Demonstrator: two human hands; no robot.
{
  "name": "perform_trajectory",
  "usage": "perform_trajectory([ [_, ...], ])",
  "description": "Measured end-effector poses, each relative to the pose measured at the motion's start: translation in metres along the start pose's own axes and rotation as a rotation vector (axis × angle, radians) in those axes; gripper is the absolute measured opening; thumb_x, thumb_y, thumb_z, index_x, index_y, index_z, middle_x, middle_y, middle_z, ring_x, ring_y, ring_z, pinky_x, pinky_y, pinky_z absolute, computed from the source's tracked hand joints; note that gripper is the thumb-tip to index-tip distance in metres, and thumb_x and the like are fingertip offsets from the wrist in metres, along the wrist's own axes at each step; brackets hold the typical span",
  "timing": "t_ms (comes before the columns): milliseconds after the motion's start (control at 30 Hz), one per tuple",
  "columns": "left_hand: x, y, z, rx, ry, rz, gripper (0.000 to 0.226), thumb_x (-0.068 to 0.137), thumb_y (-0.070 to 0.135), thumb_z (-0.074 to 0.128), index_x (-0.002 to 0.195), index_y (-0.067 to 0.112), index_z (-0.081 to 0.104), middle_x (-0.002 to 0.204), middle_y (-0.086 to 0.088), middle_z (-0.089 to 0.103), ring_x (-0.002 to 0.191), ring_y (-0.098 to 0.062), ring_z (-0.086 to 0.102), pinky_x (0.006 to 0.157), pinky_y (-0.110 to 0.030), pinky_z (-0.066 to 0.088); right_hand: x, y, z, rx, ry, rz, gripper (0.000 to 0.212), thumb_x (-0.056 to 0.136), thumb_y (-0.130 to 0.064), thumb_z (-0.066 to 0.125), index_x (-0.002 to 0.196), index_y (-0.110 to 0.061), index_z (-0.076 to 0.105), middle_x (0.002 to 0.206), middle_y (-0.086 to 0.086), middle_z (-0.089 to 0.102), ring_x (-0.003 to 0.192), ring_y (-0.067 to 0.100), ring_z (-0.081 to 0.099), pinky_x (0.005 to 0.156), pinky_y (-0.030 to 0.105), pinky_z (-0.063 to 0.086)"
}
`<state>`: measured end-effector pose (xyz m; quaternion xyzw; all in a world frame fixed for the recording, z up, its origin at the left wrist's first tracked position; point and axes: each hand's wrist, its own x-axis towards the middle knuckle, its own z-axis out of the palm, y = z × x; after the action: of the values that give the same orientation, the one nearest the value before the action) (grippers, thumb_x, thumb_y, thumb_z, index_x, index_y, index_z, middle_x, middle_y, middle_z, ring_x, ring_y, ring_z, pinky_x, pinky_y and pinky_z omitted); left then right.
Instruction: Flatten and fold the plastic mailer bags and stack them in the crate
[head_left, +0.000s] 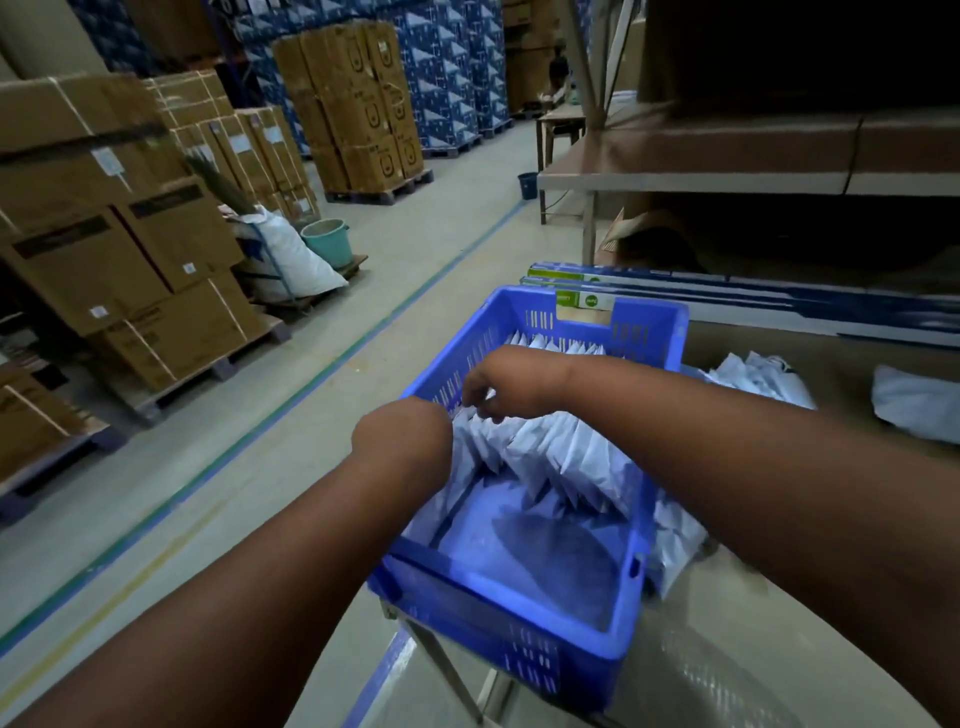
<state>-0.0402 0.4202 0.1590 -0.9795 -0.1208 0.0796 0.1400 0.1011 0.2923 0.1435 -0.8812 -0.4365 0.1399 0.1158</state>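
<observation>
The right hand (498, 384) pinched a folded mailer (470, 415) at the crate's (519, 613) left wall; the left hand's (402, 439) grip couldn't be told (fingers hidden). Stacking step, seemingly; next, seat it, then fetch loose mailers (763, 376) from the desk (727, 649) at right.

1 head view looks forward and down, close over the crate (530, 618), edges perhaps distorted.
</observation>
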Motion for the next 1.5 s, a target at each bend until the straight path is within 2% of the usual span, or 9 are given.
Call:
perform_trajectory([
  [100,-0.008,0.021,-0.03,-0.063,0.113,0.038,0.01,0.09,0.024,0.07,0.098,0.023,0.065,0.088,0.0,0.056,0.079,-0.026,0.054,0.065,-0.033,0.044,-0.057,0.022,-0.026,0.022,0.053,0.018,0.022,0.098,-0.02,0.069,0.118,-0.026,0.076,0.08,-0.022,0.07,0.084,0.004,0.073,0.076,0.023,0.051],
  [300,-0.012,0.125,-0.085,-0.173,0.223,0.238,0.039,0.084,0.04,0.079,0.069,0.02,0.049,0.074,0.002,0.053,0.073,-0.024,0.055,0.062,-0.034,0.046,-0.187,0.083,-0.056,0.015,0.138,0.169,0.014,0.094,-0.025,0.069,0.105,-0.031,0.076,0.079,-0.019,0.073,0.075,-0.005,0.067,0.075,0.021,0.054],
  [500,-0.033,0.251,-0.122,-0.268,0.299,0.435,0.027,0.083,0.044,0.075,0.074,0.024,0.059,0.072,0.005,0.051,0.086,-0.027,0.067,0.067,-0.033,0.048,-0.319,0.143,-0.059,-0.065,0.217,0.313,0.008,0.094,-0.032,0.072,0.101,-0.031,0.076,0.089,-0.014,0.075,0.082,0.01,0.068,0.078,0.034,0.056],
  [667,-0.047,0.362,-0.114,-0.251,0.295,0.599,0.029,0.086,0.043,0.074,0.104,0.02,0.071,0.103,-0.001,0.071,0.104,-0.026,0.066,0.078,-0.032,0.053,-0.425,0.193,-0.019,-0.21,0.264,0.455,0.009,0.098,-0.038,0.064,0.093,-0.031,0.068,0.088,-0.011,0.066,0.09,0.015,0.062,0.065,0.03,0.041],
  [733,-0.053,0.408,-0.105,-0.287,0.264,0.631,0.028,0.084,0.039,0.074,0.103,0.018,0.071,0.104,-0.002,0.072,0.105,-0.027,0.068,0.076,-0.031,0.046,-0.461,0.219,0.012,-0.195,0.289,0.529,0.007,0.097,-0.039,0.065,0.093,-0.034,0.068,0.085,-0.01,0.063,0.088,0.018,0.061,0.071,0.032,0.045],
  [867,-0.058,0.489,-0.092,-0.324,0.196,0.724,0.025,0.083,0.044,0.076,0.1,0.027,0.069,0.104,0.001,0.071,0.101,-0.023,0.068,0.073,-0.027,0.042,-0.516,0.272,0.054,-0.106,0.257,0.682,0.021,0.097,-0.043,0.065,0.114,-0.034,0.074,0.112,-0.008,0.073,0.107,0.018,0.066,0.088,0.032,0.051],
  [1033,-0.045,0.562,-0.083,-0.268,0.128,0.741,0.03,0.081,0.052,0.078,0.097,0.031,0.064,0.111,0.003,0.067,0.103,-0.019,0.063,0.076,-0.026,0.04,-0.545,0.336,0.086,-0.067,0.354,0.843,0.037,0.095,-0.051,0.064,0.126,-0.031,0.068,0.127,-0.005,0.064,0.111,0.019,0.063,0.076,0.029,0.042],
  [1267,-0.007,0.61,-0.071,-0.265,-0.014,0.664,0.025,0.081,0.049,0.078,0.085,0.027,0.066,0.096,0.003,0.068,0.093,-0.016,0.064,0.073,-0.026,0.047,-0.514,0.415,0.107,-0.068,0.432,1.005,0.07,0.082,-0.059,0.066,0.141,-0.025,0.045,0.14,0.008,0.049,0.12,0.032,0.055,0.097,0.046,0.045],
  [1500,-0.001,0.594,-0.061,-0.317,0.02,0.592,0.021,0.082,0.041,0.074,0.086,0.021,0.068,0.092,0.006,0.067,0.089,-0.017,0.065,0.076,-0.031,0.059,-0.491,0.452,0.132,-0.101,0.496,1.089,0.06,0.078,-0.029,0.063,0.136,-0.023,0.052,0.117,0.01,0.063,0.099,0.034,0.063,0.086,0.042,0.052],
])
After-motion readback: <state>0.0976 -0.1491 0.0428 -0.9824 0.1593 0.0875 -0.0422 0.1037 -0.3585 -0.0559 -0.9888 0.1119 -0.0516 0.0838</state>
